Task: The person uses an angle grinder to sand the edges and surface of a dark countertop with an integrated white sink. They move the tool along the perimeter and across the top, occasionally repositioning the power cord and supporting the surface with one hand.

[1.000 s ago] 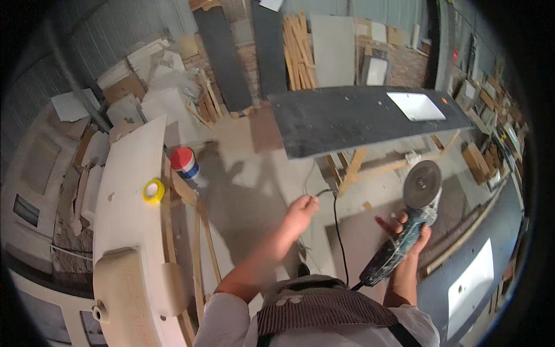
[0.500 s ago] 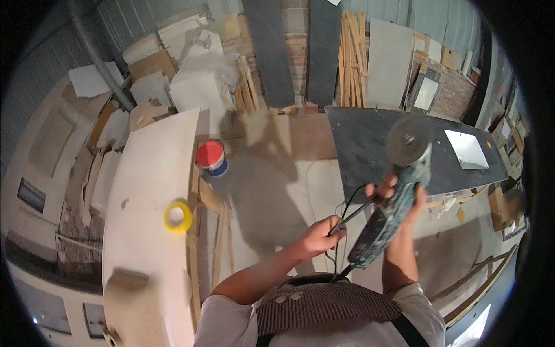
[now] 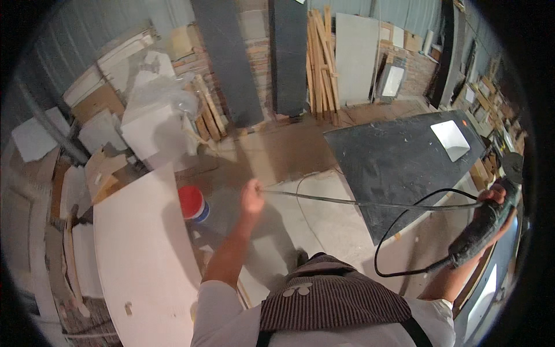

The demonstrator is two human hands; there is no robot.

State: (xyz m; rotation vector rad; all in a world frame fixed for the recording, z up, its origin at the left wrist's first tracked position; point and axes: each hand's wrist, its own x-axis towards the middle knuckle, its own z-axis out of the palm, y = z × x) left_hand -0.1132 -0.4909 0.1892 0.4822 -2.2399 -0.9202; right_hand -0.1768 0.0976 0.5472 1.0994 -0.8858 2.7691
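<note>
In my right hand [image 3: 495, 194], far to the right, is a dusty dark angle grinder [image 3: 473, 242], its round disc pointing away from me. My fingers wrap round its body. A dark power cable [image 3: 347, 202] stretches almost straight from my right hand across to my closed left hand [image 3: 252, 199], which grips it. More black cable hangs in a loop from the grinder's rear end. Beyond the taut cable lies a large dark slab [image 3: 399, 162] with a white rectangular piece [image 3: 450, 140] on top.
A long pale board [image 3: 141, 248] runs along my left. Beside it stands a bucket with a red lid [image 3: 191, 202]. Wooden strips [image 3: 324, 63], tall dark panels [image 3: 287, 58] and a grey sheet [image 3: 354, 55] lean at the back wall. Plastic-wrapped white blocks [image 3: 151, 130] crowd the back left.
My hands have moved far apart. The grinder has gone to the right, and my left hand has moved left and away from me, pulling the cable out between them. The view has shifted.
</note>
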